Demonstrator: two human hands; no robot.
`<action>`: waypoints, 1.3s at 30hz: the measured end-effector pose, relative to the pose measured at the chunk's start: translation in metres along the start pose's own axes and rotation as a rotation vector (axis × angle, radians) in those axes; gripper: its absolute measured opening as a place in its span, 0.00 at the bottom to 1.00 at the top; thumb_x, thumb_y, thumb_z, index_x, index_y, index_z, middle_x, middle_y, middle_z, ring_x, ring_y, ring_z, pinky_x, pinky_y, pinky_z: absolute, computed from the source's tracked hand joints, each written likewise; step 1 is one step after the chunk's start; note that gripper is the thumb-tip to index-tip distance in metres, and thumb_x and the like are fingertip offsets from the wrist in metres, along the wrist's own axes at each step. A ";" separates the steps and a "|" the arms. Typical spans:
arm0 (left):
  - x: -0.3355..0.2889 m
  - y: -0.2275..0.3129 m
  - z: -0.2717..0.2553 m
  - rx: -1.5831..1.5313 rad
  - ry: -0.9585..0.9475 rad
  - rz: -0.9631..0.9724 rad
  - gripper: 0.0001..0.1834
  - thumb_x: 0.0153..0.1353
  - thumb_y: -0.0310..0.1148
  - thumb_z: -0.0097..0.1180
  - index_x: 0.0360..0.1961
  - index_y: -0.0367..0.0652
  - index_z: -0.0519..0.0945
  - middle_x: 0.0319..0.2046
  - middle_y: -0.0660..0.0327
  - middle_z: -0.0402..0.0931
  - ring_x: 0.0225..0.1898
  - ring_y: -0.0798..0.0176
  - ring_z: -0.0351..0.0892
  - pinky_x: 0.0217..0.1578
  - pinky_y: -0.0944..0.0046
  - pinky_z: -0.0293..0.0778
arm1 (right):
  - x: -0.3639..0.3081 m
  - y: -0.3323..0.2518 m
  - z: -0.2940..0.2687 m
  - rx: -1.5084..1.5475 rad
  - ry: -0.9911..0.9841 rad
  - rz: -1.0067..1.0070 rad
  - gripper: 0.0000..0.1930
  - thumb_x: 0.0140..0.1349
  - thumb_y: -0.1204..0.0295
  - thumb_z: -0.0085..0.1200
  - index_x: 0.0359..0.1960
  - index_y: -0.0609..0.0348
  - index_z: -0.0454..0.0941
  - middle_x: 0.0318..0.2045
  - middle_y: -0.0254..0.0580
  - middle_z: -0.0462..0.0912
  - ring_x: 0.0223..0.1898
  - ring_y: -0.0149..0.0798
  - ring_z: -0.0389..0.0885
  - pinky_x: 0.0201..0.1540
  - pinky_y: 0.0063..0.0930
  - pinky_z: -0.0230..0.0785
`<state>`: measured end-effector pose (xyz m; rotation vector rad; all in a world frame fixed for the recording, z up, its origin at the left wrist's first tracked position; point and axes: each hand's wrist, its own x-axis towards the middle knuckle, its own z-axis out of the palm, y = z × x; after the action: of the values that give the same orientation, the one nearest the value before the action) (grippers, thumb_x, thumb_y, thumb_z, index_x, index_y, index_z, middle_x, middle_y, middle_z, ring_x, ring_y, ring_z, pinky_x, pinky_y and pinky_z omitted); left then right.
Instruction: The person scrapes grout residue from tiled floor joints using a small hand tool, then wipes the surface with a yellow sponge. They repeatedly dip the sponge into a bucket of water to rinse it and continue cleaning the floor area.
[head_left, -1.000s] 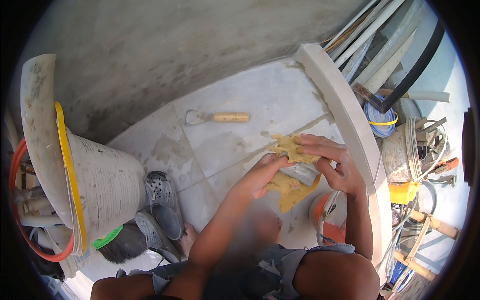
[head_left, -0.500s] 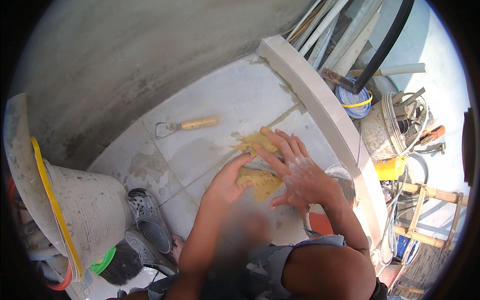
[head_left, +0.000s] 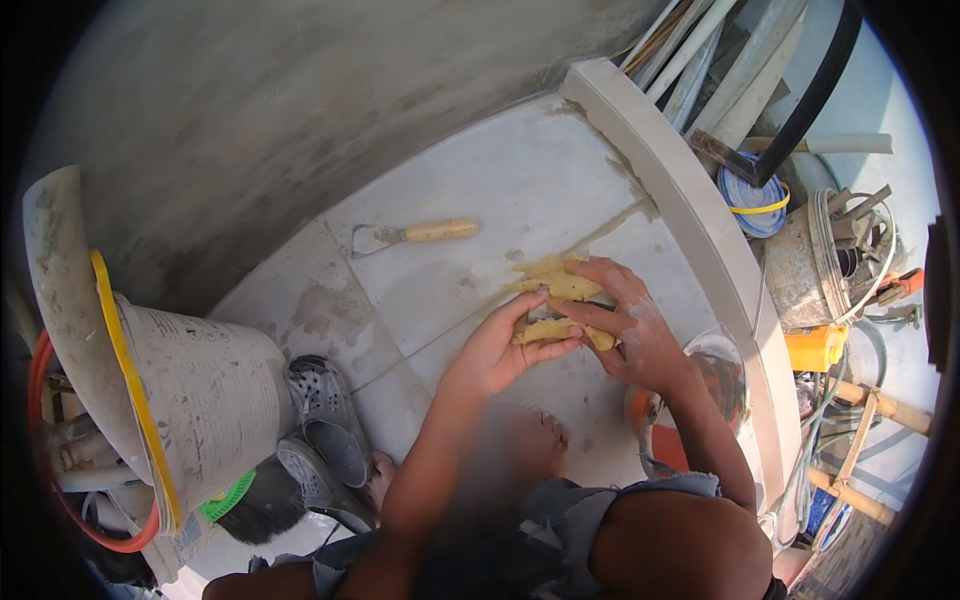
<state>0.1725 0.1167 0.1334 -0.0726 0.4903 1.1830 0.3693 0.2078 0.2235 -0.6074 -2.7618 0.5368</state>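
Both hands meet over the pale tiled floor (head_left: 470, 190) on a torn yellow sponge (head_left: 556, 284). My left hand (head_left: 498, 348) grips the sponge's lower part from the left. My right hand (head_left: 628, 324) lies over its right side, fingers curled across the top. Part of the sponge sticks out above the fingers and rests on the tile by a grout line. A small trowel with a wooden handle (head_left: 412, 234) lies on the tile further up, apart from both hands.
A large dirty white bucket with a yellow rim (head_left: 190, 390) stands at the left, grey clogs (head_left: 322, 410) beside it. A raised pale curb (head_left: 690, 220) edges the tiles on the right. Beyond it lie pipes, a cement-caked bucket (head_left: 800, 270) and tools. An orange bowl (head_left: 670, 440) sits under my right forearm.
My view has shifted, so the floor and bucket sit differently in the picture. Both hands have closed in tighter on the sponge, bunching it between them.
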 end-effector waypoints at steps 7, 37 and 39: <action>-0.001 0.002 -0.007 0.086 -0.391 0.079 0.46 0.70 0.52 0.66 0.80 0.44 0.58 0.67 0.47 0.73 0.65 0.42 0.80 0.54 0.44 0.87 | -0.002 -0.003 0.007 0.397 0.219 0.272 0.16 0.67 0.73 0.67 0.56 0.54 0.89 0.59 0.49 0.82 0.62 0.52 0.78 0.63 0.42 0.73; 0.027 -0.011 -0.019 0.478 0.006 0.013 0.53 0.70 0.76 0.44 0.80 0.46 0.54 0.71 0.49 0.68 0.61 0.52 0.82 0.63 0.41 0.76 | 0.029 0.022 0.063 0.330 -0.179 0.405 0.36 0.69 0.45 0.64 0.72 0.51 0.76 0.60 0.58 0.83 0.68 0.62 0.72 0.66 0.53 0.71; 0.026 0.031 -0.017 0.691 0.073 -0.082 0.64 0.64 0.82 0.44 0.83 0.41 0.48 0.71 0.46 0.70 0.61 0.50 0.82 0.62 0.39 0.78 | 0.055 0.042 0.068 0.375 -0.183 0.444 0.32 0.71 0.48 0.62 0.71 0.51 0.78 0.61 0.59 0.83 0.69 0.60 0.72 0.66 0.51 0.71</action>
<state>0.1464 0.1463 0.1133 0.4555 0.9271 0.8817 0.3134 0.2471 0.1550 -1.1243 -2.5759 1.2251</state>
